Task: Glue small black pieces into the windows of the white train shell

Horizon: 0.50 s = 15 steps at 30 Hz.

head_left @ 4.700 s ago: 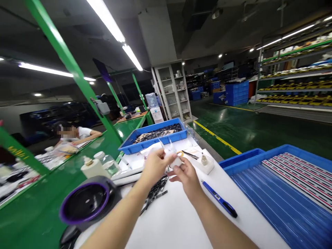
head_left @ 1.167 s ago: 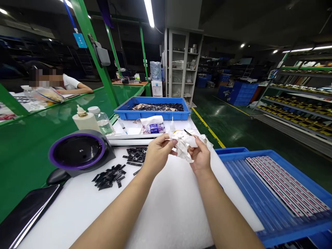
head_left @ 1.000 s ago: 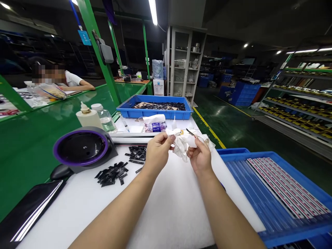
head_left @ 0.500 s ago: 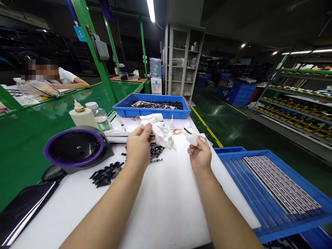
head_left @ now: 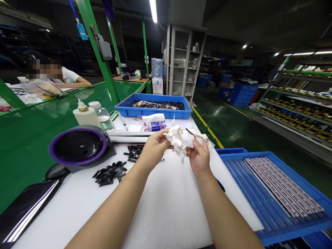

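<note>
My left hand [head_left: 155,148] is closed on a crumpled white tissue [head_left: 176,137], pinching its left side above the white work surface. Just to the right, the fingers of my right hand [head_left: 199,155] are pinched on a thin white piece [head_left: 190,139] that meets the tissue; its exact kind is unclear. Behind my left hand stands a tissue pack [head_left: 155,123] with purple and blue print. Small black strips lie in one pile [head_left: 110,173] on the left and another [head_left: 133,152] partly behind my left forearm and hand.
A blue tray [head_left: 153,112] of black pieces stands at the back. Left are a purple-rimmed round device [head_left: 77,145], a pump bottle [head_left: 85,116] and a clear bottle [head_left: 103,117]. At right, a blue tray [head_left: 275,155] holds striped strips. A person [head_left: 71,76] sits far left.
My left hand has moved right with the tissue, away from the tissue pack, which now shows. The tissue now meets the white piece at my right hand. The view has shifted slightly.
</note>
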Tool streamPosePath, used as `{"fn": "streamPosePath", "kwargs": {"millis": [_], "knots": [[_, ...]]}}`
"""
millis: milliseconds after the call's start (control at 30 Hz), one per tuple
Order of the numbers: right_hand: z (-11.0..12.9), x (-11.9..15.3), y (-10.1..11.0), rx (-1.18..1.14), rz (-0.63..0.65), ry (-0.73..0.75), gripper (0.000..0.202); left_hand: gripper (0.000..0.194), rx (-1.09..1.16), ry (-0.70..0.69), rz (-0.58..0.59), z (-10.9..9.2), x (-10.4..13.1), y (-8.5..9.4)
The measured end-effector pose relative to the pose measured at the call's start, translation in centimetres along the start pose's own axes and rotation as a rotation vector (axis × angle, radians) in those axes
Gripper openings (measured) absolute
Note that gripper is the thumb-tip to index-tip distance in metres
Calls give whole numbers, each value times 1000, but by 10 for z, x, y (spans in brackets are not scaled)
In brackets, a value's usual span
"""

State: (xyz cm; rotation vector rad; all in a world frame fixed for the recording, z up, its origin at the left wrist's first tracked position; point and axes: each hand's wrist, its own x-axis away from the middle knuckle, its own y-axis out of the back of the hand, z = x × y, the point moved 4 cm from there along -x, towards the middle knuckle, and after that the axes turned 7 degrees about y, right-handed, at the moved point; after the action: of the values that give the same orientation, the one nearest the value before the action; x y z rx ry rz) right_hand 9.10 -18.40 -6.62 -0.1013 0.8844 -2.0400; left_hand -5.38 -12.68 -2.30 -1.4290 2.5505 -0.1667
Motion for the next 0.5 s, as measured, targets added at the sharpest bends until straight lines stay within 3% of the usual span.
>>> {"fn": "streamPosePath", "kwargs": {"millis": [167,333,500], "knots": [[-3,3,-2,51,88,16,34,25,3,-10,-99,5,1,3],[-1,1,1,106,97,82,37,28,99,-38,-218,7,-4,11],[4,-6,9,7,-65,71,39,35,208,-115,-548,-8,-5,45]]}}
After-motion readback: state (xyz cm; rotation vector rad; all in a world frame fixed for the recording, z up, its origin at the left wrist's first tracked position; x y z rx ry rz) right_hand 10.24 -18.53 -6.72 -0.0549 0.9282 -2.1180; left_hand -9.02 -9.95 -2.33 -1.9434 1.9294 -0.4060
